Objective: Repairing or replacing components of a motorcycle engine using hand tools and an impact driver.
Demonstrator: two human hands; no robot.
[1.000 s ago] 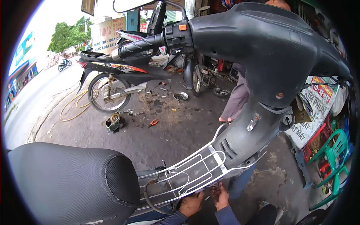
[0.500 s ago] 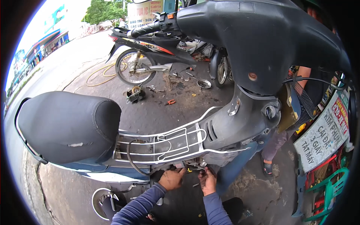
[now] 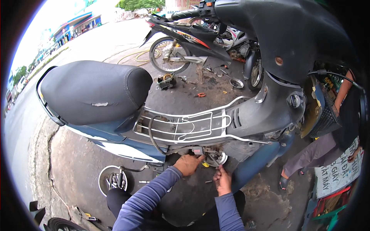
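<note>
A scooter with a black seat (image 3: pixel 96 90), a metal rack (image 3: pixel 189 125) over its footboard and blue-grey side panels stands across the view. Under the footboard's near edge my left hand (image 3: pixel 187 164) is at the exposed engine parts (image 3: pixel 198 150), index finger reaching to them and the other fingers curled; anything in its grip is hidden. To its right, my right hand (image 3: pixel 222 181) is closed with fingertips up around a thin metal tool (image 3: pixel 220 167), whose exact kind I cannot make out. Behind the tool a round white bowl (image 3: pixel 222 158) shows, beside a small yellow piece (image 3: pixel 205 164).
A bowl of metal tools (image 3: pixel 103 188) stands by my left knee. Beyond the scooter are orange-handled pliers (image 3: pixel 200 95), loose parts and another motorbike (image 3: pixel 185 44). At right a person's leg (image 3: pixel 308 158) shows near a sign (image 3: pixel 335 173).
My view has shifted, so the scooter sits higher and further right. My right hand has drawn slightly away from the engine parts. More of the person at right shows.
</note>
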